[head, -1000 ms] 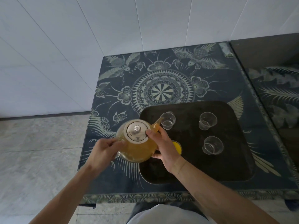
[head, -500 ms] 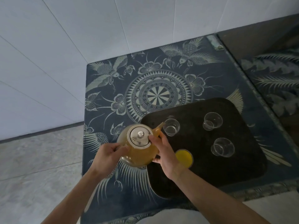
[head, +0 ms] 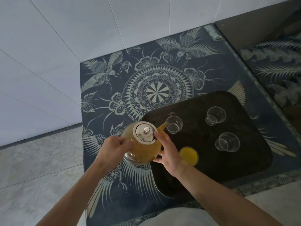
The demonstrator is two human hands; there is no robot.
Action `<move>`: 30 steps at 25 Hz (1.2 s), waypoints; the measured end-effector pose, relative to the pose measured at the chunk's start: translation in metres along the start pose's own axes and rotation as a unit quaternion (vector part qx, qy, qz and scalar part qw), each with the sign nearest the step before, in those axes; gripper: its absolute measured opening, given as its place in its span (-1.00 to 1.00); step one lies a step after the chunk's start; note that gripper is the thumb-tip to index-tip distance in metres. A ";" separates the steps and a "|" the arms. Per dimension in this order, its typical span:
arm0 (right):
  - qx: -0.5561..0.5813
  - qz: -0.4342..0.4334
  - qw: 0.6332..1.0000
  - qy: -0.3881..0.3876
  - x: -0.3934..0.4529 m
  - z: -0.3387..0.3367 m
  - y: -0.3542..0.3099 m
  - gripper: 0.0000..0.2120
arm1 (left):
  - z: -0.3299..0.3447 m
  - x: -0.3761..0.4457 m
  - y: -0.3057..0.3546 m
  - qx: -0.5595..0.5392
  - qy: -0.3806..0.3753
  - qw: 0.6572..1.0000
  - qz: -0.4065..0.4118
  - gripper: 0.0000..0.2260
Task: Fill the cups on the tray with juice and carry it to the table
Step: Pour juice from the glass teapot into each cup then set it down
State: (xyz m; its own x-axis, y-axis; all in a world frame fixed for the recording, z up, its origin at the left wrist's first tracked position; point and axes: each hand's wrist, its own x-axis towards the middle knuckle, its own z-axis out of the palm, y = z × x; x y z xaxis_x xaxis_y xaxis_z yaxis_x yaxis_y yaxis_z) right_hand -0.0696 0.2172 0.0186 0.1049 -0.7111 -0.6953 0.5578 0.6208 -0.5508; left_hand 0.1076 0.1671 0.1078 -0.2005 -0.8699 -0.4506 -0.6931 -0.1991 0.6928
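The left hand (head: 114, 148) grips the teapot (head: 143, 149) handle; the right hand (head: 169, 154) cups its side, a fingertip on the lid (head: 145, 132). The spout touches an empty cup (head: 174, 124) at the tray (head: 244, 160) left edge. One cup (head: 189, 155) holds juice; two cups (head: 215, 115) stand empty.
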 end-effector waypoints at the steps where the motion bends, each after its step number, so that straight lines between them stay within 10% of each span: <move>1: 0.003 0.001 1.000 -0.003 0.001 -0.001 0.000 -0.29 | 0.000 0.001 0.001 0.004 -0.003 1.000 0.002 -0.57; 30: 0.045 0.017 0.998 -0.031 0.009 0.000 0.009 -0.25 | -0.008 0.019 0.009 0.067 -0.002 0.998 -0.017 -0.63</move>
State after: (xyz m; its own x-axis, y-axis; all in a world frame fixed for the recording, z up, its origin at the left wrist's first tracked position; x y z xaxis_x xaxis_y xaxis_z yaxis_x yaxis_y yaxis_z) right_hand -0.0635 0.2163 0.0071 0.1732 -0.7114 -0.6812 0.6251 0.6138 -0.4821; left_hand 0.1030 0.1455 0.1104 -0.1772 -0.8619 -0.4752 -0.7854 -0.1671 0.5960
